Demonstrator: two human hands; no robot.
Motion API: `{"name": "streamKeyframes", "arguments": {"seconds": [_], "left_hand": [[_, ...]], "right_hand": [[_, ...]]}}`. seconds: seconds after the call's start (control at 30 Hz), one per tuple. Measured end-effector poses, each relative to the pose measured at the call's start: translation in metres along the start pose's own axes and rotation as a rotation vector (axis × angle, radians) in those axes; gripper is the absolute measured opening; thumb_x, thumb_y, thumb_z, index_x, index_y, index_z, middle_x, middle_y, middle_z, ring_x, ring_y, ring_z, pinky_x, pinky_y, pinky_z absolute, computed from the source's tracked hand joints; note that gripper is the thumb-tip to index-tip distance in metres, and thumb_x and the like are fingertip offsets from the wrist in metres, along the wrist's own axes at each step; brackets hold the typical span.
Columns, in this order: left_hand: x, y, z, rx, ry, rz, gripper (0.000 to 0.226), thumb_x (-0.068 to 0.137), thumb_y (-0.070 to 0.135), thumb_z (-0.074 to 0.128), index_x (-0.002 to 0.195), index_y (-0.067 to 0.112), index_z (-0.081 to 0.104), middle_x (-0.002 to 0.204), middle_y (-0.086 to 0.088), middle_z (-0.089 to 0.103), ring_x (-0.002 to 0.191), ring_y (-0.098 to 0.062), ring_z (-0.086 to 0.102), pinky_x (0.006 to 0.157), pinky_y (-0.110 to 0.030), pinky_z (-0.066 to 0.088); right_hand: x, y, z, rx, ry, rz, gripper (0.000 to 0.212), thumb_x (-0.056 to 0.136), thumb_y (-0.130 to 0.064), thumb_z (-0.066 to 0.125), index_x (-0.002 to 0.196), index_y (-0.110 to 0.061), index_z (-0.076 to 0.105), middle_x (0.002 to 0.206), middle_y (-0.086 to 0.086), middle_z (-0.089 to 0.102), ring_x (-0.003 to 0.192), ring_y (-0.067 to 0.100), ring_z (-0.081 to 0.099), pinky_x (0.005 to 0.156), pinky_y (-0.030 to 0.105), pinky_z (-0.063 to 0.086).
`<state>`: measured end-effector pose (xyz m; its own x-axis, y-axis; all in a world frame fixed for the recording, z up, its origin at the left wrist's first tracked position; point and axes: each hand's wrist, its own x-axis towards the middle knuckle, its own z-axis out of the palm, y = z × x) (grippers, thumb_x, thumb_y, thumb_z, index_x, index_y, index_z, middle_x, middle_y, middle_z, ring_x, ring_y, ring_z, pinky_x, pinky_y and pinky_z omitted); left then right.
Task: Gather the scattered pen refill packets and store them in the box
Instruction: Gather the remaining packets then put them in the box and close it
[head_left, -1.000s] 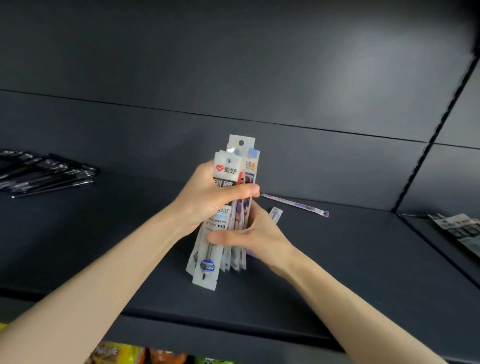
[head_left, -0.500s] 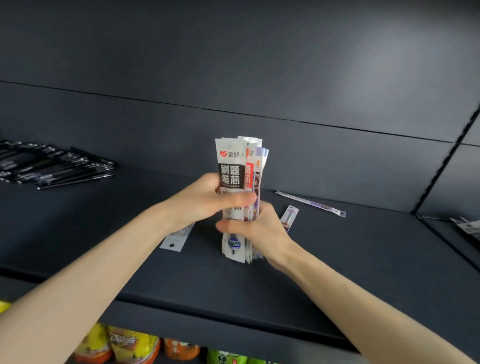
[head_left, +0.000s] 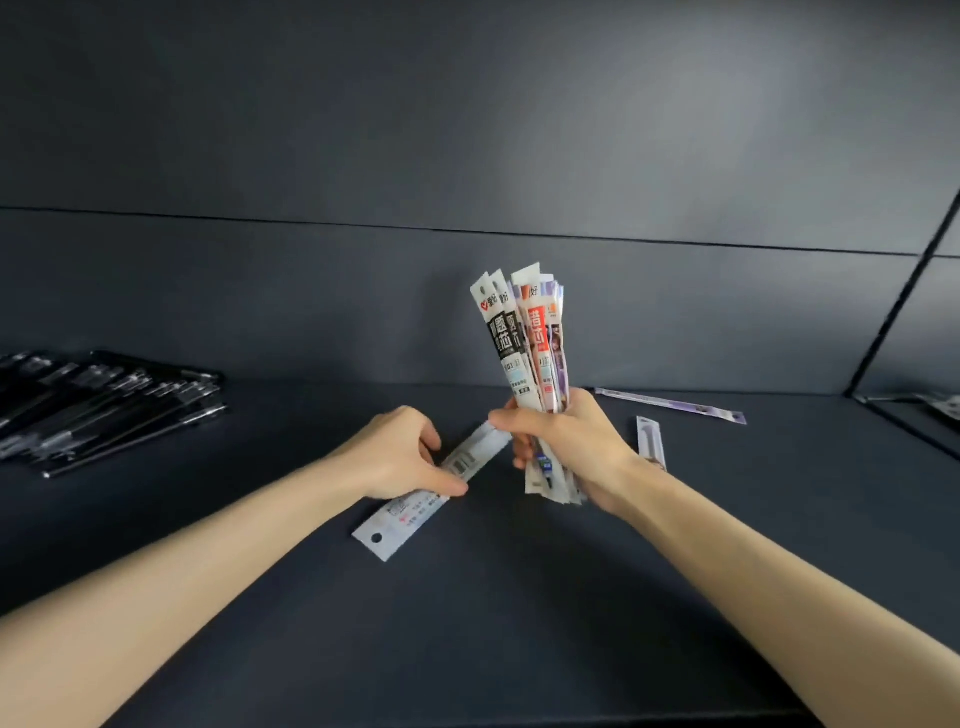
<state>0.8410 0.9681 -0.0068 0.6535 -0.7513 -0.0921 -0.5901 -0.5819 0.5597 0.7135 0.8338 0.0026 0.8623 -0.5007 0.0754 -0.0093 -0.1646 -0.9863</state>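
The step in hand is gathering, with storing yet to come. The right hand has its grip closed round a bundle of refill packets, held upright above the middle of the dark shelf with their printed tops fanned a little. Just to its left, the left hand is on a loose white packet that slants from near-left to far-right. The thumb lies across the packet's face and the fingers curl at its far edge, so this grip looks narrow and pinching. Whether the packet has left the shelf is hard to say, as its hole-punched near end seems to rest there.

Two more packets are uncollected: a pale one just right of the right wrist, and a long purple-tipped one farther right, close to the back wall. A stack of dark items sits at the far left, well apart.

The next move probably calls for lifting the pinched packet and sliding it in beside the bundle without loosening the right grip, then reaching right for the other two. No box is in view.
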Motion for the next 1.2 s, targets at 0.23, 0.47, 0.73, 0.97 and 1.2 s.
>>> {"name": "streamKeyframes", "arguments": {"seconds": [0.23,0.47,0.73,0.97,1.2], "left_hand": [[0.011,-0.015,-0.01,-0.141,-0.039,0.102,0.025,0.069,0.03,0.08,0.081,0.012,0.067,0.079,-0.006,0.072,0.07,-0.02,0.065,0.064,-0.03,0.046],[-0.008,-0.012,-0.045,-0.396,-0.225,0.261,0.02,0.076,0.02,0.077,0.093,0.015,0.069,0.072,-0.005,0.074,0.063,-0.016,0.068,0.064,-0.027,0.056],[-0.008,0.015,-0.054,-1.015,-0.365,0.272,0.036,0.083,0.039,0.055,0.09,0.006,0.068,0.071,-0.012,0.068,0.056,-0.015,0.062,0.048,-0.019,0.049],[-0.006,0.064,-0.032,-1.21,-0.42,0.329,0.053,0.076,0.047,0.054,0.1,0.002,0.067,0.095,-0.015,0.073,0.086,-0.02,0.072,0.073,-0.027,0.058],[0.005,0.143,0.031,-0.836,0.0,0.379,0.019,0.083,0.022,0.069,0.073,0.007,0.067,0.054,0.005,0.054,0.047,-0.006,0.042,0.044,-0.018,0.033]], "right_hand": [[0.003,0.002,0.01,0.071,0.097,0.045,0.016,0.084,-0.01,0.069,0.076,-0.005,0.056,0.059,0.007,0.054,0.052,0.018,0.051,0.056,0.027,0.051],[0.0,-0.004,0.004,-0.072,0.169,-0.171,0.014,0.08,-0.007,0.071,0.093,-0.012,0.069,0.089,0.005,0.071,0.08,0.011,0.067,0.077,0.027,0.056],[-0.008,-0.011,-0.001,-0.202,0.022,-0.102,0.012,0.082,-0.015,0.071,0.085,-0.005,0.064,0.067,-0.004,0.064,0.064,0.008,0.061,0.062,0.021,0.049],[-0.027,-0.015,-0.047,0.211,-0.081,0.028,0.028,0.079,-0.03,0.065,0.098,-0.01,0.066,0.078,0.011,0.068,0.064,0.024,0.067,0.08,0.049,0.056],[-0.053,-0.012,-0.12,0.309,-0.216,0.019,0.024,0.076,-0.029,0.07,0.098,-0.018,0.072,0.089,0.014,0.072,0.072,0.023,0.07,0.066,0.035,0.058]]}}
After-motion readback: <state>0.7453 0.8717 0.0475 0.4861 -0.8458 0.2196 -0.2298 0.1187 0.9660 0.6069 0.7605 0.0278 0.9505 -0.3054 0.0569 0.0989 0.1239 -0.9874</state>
